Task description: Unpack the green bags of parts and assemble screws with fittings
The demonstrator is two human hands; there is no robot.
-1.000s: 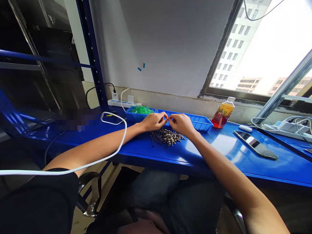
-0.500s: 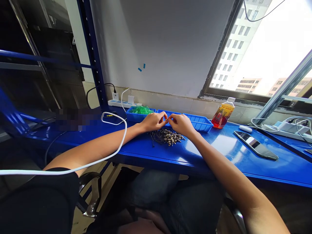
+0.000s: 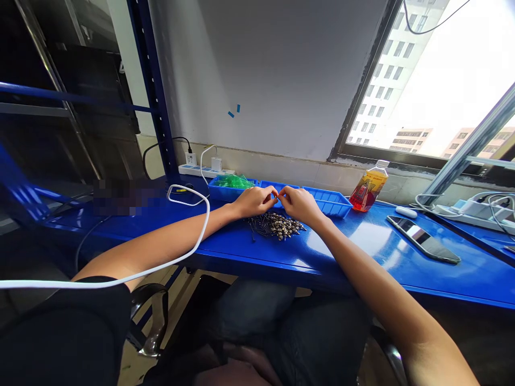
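My left hand [image 3: 254, 202] and my right hand [image 3: 298, 204] meet fingertip to fingertip above the desk. Both are closed in a pinch on something tiny between them, too small to make out. Just below the hands lies a pile of small shiny metal fittings [image 3: 285, 227]. Dark, thin screws [image 3: 260, 225] are spread along its left side. Behind the hands stands a middle blue bin [image 3: 279, 185], partly hidden by my fingers.
A left blue bin [image 3: 219, 192] holds green plastic bags [image 3: 233, 182]; a right blue bin [image 3: 332, 202] stands beside a bottle of red drink [image 3: 368, 187]. A phone [image 3: 422, 238] lies to the right. A white cable [image 3: 203, 230] crosses in front of my left forearm.
The fingers have shifted very slightly where they meet, still pinched together. The pile and the bins look the same.
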